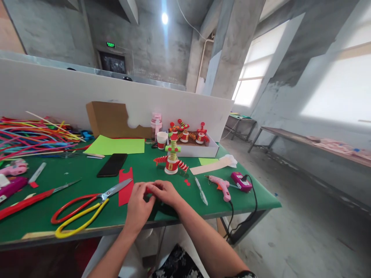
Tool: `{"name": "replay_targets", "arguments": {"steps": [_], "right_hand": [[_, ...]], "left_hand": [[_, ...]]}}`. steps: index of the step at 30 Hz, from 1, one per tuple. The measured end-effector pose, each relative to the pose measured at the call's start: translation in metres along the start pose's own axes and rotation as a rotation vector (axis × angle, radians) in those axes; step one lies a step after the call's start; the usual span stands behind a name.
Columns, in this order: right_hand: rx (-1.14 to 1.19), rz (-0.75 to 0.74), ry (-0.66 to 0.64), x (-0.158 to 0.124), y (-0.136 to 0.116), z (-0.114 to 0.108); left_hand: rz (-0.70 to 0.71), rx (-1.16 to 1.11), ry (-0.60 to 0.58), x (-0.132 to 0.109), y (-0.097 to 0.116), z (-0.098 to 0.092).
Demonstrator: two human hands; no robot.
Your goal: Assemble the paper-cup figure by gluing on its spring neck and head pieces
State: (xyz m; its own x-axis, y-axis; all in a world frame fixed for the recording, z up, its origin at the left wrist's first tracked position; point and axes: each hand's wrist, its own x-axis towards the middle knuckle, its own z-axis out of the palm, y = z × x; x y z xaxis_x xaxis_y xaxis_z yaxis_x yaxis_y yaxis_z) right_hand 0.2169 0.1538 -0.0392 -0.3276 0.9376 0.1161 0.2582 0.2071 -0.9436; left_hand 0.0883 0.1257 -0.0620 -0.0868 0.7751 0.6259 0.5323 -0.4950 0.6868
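Note:
My left hand and my right hand meet over the table's near edge with fingers curled together. Between the fingertips shows a bit of a small red piece, likely paper; the rest is hidden by the fingers. Just left of my left hand lies a red paper sheet with a notched top, under the blades of scissors with red and yellow handles. Beyond my hands stands a paper-cup figure with folded red arms and a green spring-like neck. Small red scraps lie to its right.
On the right are a pink glue gun, a white pen and a purple box with a cord. Similar figures stand in a white box. Left are a phone, green paper and coloured pipe cleaners.

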Motion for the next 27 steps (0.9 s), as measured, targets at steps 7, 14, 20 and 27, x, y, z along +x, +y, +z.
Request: {"name": "replay_targets", "arguments": {"steps": [7,14,20,27], "right_hand": [[0.066,0.066,-0.027,-0.0012,-0.0045,-0.0011],[-0.024,0.110,0.014,0.0014,-0.0031,0.0000],[-0.188,0.016,0.095,0.0011,-0.0039,-0.0005],[-0.229,0.013,0.112,0.0029,-0.0014,-0.0003]], "left_hand": [[-0.034,-0.066,-0.091,0.0003,-0.0037,-0.0045],[-0.108,-0.127,-0.081,0.0024,-0.0081,-0.0036],[-0.092,-0.151,-0.095,0.0035,-0.0079,-0.0047],[-0.050,-0.153,-0.135,0.0046,-0.0088,-0.0060]]}}
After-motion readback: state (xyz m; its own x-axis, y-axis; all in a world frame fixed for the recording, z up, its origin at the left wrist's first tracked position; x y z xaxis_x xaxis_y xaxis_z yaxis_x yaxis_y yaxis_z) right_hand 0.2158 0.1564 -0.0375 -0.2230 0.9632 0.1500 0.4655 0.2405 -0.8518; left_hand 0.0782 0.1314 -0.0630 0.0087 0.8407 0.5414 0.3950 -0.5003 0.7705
